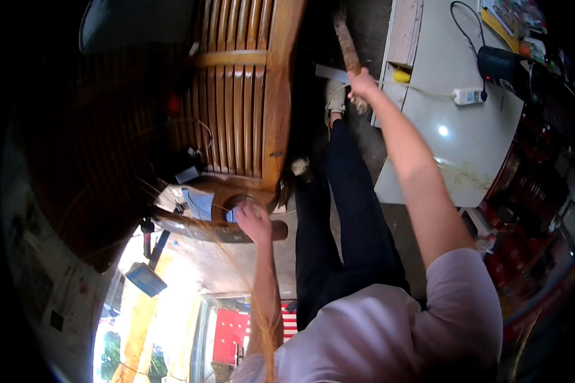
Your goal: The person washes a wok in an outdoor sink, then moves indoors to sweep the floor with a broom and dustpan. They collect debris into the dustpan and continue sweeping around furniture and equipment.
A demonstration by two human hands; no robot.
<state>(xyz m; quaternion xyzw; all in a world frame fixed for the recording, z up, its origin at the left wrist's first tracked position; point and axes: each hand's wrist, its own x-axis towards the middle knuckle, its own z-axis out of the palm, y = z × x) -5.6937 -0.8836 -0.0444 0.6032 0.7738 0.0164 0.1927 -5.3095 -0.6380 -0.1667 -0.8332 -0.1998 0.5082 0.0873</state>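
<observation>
My right hand (362,85) is closed round a rough brown stick (346,45). The stick runs away from me above the floor, and a short end sticks out below my fist. A flat pale strip (331,73) shows just left of that hand; whether it touches the stick I cannot tell. My left hand (254,220) is at the armrest (229,231) of a wooden bench, its fingers bent and somewhat apart, with no held object visible. Blue cloth (199,203) lies beside it.
The slatted wooden bench (236,115) fills the left. On the right stands a pale table (453,51) with a power strip (467,96), a cable and a dark device (499,66). My shoe (335,99) is below my right hand. A blue box-like object (145,279) is near the bright doorway.
</observation>
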